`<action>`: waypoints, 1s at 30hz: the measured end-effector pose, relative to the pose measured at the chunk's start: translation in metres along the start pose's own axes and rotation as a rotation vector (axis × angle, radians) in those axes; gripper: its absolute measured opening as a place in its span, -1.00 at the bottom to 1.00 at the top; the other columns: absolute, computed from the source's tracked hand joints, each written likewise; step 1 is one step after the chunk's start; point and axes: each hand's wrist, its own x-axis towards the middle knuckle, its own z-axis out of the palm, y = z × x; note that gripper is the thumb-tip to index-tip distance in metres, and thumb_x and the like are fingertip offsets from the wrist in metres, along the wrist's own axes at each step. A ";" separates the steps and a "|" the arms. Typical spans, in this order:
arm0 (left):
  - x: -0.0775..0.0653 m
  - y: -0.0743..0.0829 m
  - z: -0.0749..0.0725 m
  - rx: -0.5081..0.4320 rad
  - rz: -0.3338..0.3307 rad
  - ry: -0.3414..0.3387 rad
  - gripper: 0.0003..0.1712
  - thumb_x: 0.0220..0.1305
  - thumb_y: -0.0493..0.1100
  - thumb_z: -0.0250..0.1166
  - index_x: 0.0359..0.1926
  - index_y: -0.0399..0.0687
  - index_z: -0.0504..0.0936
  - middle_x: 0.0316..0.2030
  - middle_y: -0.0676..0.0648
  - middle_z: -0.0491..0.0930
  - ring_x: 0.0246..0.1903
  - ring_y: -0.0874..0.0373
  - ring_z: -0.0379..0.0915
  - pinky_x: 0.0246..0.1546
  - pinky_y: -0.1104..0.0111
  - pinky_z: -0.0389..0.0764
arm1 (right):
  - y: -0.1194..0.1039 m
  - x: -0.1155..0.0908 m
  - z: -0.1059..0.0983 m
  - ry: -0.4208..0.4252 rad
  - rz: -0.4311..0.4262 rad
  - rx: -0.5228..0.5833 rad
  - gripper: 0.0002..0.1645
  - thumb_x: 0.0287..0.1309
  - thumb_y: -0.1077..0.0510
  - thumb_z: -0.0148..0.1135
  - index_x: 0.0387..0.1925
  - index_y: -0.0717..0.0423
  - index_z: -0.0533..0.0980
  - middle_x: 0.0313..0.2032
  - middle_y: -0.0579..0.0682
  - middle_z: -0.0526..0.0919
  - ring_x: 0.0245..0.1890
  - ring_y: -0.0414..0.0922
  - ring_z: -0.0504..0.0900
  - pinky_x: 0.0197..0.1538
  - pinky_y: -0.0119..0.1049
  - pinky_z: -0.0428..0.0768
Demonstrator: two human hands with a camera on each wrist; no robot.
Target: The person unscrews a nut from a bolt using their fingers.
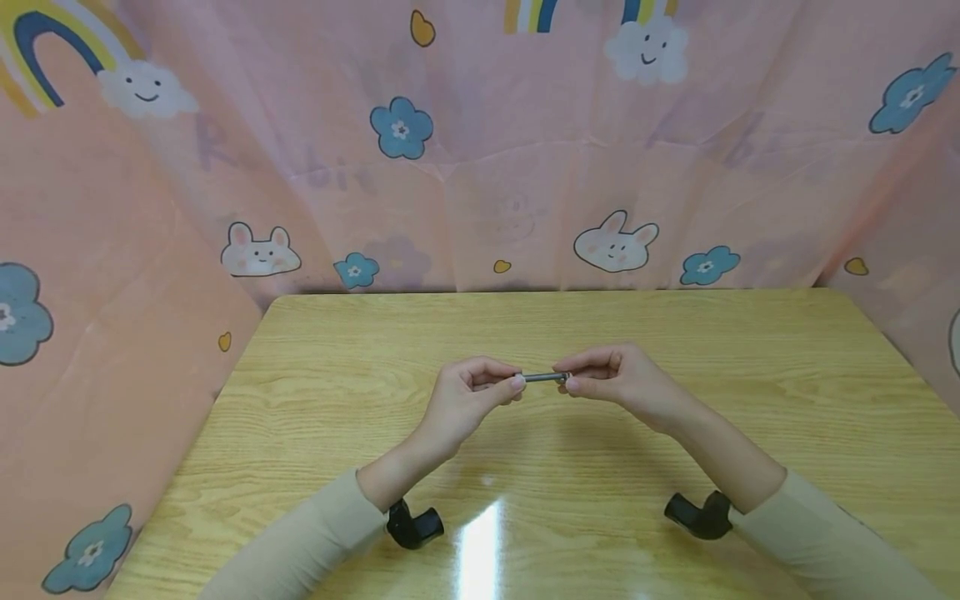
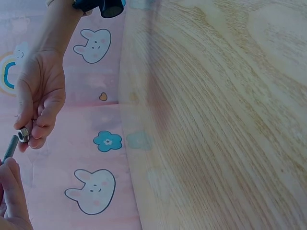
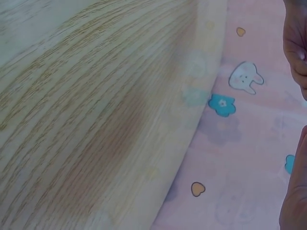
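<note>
In the head view my left hand [image 1: 467, 402] pinches one end of a thin grey threaded bolt [image 1: 543, 377], held sideways above the table. My right hand [image 1: 628, 386] comes from the other side and pinches a small metal nut [image 2: 23, 134] between thumb and fingers. The left wrist view shows the bolt's threaded tip right at the hole of the nut. Both hands stay raised near the middle of the table. At the right edge of the right wrist view, parts of both hands appear, but the bolt and nut are out of sight.
A wood-grain table [image 1: 337, 350] lies below the hands, with a bright reflection near its front. Behind it and at the sides hangs a pink curtain [image 1: 480, 192] printed with rabbits, flowers and rainbows. Black wrist-worn devices show below the left sleeve [image 1: 416, 527] and right sleeve [image 1: 701, 515].
</note>
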 end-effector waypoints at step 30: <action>0.002 -0.002 -0.003 0.009 -0.018 0.011 -0.78 0.22 -0.34 0.24 -0.14 -0.42 0.59 -0.27 -0.28 0.63 -0.20 -0.27 0.56 -0.14 0.15 0.59 | 0.005 -0.001 -0.007 -0.010 0.009 0.102 -0.65 0.12 0.34 0.24 -0.09 0.50 0.44 -0.30 0.02 0.70 -0.24 -0.11 0.67 -0.14 -0.27 0.61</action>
